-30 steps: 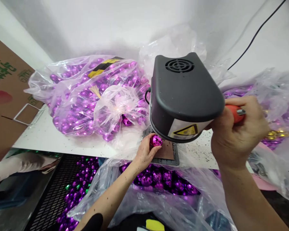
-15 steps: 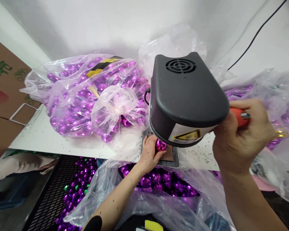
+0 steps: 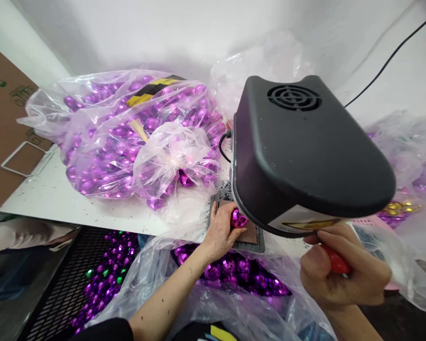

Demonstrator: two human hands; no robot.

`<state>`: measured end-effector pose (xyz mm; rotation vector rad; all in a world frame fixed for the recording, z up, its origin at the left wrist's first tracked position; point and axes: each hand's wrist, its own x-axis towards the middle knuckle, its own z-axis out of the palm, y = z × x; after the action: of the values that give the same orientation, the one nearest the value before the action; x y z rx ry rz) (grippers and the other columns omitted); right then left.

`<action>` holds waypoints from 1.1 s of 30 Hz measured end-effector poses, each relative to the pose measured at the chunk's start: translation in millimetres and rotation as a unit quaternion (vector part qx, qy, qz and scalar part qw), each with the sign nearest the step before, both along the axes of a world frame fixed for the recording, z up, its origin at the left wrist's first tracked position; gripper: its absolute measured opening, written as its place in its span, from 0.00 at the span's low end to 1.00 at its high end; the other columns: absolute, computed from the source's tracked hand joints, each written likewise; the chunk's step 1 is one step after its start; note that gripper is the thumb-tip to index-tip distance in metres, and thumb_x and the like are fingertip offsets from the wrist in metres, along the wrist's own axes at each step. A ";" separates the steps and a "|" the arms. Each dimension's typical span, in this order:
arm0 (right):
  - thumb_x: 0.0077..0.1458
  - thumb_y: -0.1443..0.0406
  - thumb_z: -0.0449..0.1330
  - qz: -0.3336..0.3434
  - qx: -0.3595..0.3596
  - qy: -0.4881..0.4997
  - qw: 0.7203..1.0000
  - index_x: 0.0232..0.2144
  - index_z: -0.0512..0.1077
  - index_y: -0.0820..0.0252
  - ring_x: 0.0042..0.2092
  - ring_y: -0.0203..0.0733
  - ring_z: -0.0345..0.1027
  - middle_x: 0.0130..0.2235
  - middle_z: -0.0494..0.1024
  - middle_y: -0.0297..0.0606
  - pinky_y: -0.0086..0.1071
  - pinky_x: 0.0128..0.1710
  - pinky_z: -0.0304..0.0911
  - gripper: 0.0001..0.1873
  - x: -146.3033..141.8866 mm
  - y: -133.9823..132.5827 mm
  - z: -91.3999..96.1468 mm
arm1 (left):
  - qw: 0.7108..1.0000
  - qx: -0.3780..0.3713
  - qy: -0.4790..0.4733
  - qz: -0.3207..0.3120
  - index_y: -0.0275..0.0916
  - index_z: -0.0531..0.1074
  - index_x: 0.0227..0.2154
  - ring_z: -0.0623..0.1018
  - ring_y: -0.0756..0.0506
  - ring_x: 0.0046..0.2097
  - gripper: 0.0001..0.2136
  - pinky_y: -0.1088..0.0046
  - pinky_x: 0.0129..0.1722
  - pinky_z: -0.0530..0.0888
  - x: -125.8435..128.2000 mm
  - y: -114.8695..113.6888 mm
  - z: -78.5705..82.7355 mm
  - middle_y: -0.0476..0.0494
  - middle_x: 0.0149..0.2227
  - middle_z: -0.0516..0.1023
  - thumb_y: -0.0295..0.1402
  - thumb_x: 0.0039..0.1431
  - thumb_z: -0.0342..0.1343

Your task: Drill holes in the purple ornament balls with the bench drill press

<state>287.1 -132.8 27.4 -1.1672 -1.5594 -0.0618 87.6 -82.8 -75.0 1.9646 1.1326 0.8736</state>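
My left hand (image 3: 222, 230) pinches a small purple mirror ball (image 3: 238, 219) and holds it on the brown pad of a grey base plate (image 3: 249, 239) under a black press head (image 3: 301, 151). My right hand (image 3: 342, 273) is wrapped round the machine's red handle (image 3: 335, 259), which sits low, below the press head. The head hangs close over the ball and hides most of the pad.
A big clear bag of purple balls (image 3: 128, 137) lies on the white table (image 3: 53, 194) at the left. An open bag of purple balls (image 3: 234, 272) hangs below the table edge. More bagged balls (image 3: 412, 184) are at the right, a cardboard box (image 3: 3, 118) far left, a black cable (image 3: 390, 57) on the wall.
My right hand pulled the red handle down from beside the head to below it, and the black head tilted down toward the pad. My left hand slid the ball further under it.
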 end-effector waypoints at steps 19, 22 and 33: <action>0.50 0.72 0.58 -0.028 0.107 -0.070 0.991 0.36 0.69 0.59 0.35 0.41 0.69 0.32 0.73 0.39 0.37 0.32 0.67 0.09 -3.6 9.3 -25.2 | 1.000 0.005 -0.005 0.005 0.44 0.61 0.62 0.70 0.38 0.62 0.23 0.45 0.72 0.41 0.5 -0.3 -1.3 0.38 0.58 0.73 0.33 0.65 0.56; 0.48 0.74 0.58 -0.022 0.088 -0.080 0.993 0.30 0.67 0.60 0.34 0.39 0.69 0.30 0.73 0.37 0.32 0.30 0.65 0.07 -6.3 13.6 -31.7 | 1.000 0.013 0.015 -0.004 0.43 0.59 0.63 0.70 0.37 0.63 0.24 0.44 0.72 0.41 -0.2 0.2 -2.7 0.36 0.59 0.72 0.33 0.66 0.55; 0.58 0.61 0.60 -0.112 0.049 0.023 0.992 0.31 0.74 0.60 0.27 0.26 0.60 0.27 0.70 0.30 0.24 0.26 0.54 0.09 -1.3 46.5 69.1 | 1.000 0.015 0.006 0.015 0.40 0.66 0.58 0.70 0.36 0.62 0.21 0.43 0.69 0.52 3.0 1.8 -2.4 0.35 0.59 0.73 0.36 0.64 0.59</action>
<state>285.8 -86.2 96.5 -1.2516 -1.3656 -0.2563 90.6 -81.1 -77.4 1.9842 1.1633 0.9010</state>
